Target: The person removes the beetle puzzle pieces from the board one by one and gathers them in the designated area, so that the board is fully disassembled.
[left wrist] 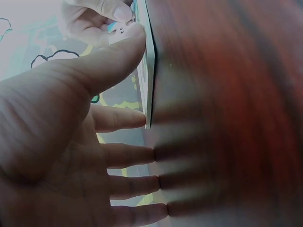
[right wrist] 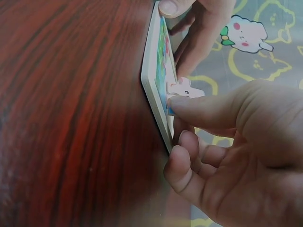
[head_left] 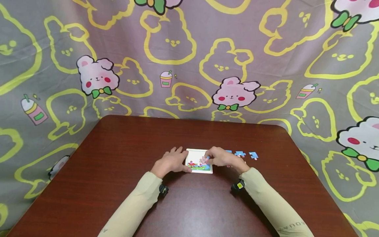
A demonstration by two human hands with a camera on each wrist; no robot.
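Note:
A white-rimmed jigsaw puzzle tray lies on the table between both hands. Its lower part is filled with a colourful picture, while the upper part shows bare white. My left hand rests at the tray's left side with fingers spread and straight; in the left wrist view its thumb lies over the tray edge and other fingertips touch the table. My right hand pinches a puzzle piece with a pink pig-like face, held tilted at the tray's right side. Part of that piece is hidden by the thumb.
Loose puzzle pieces lie right of the tray, among them a blue one and another farther right; some are partly hidden behind the right hand. A dark reddish-brown table carries everything, with a patterned curtain behind and beside it.

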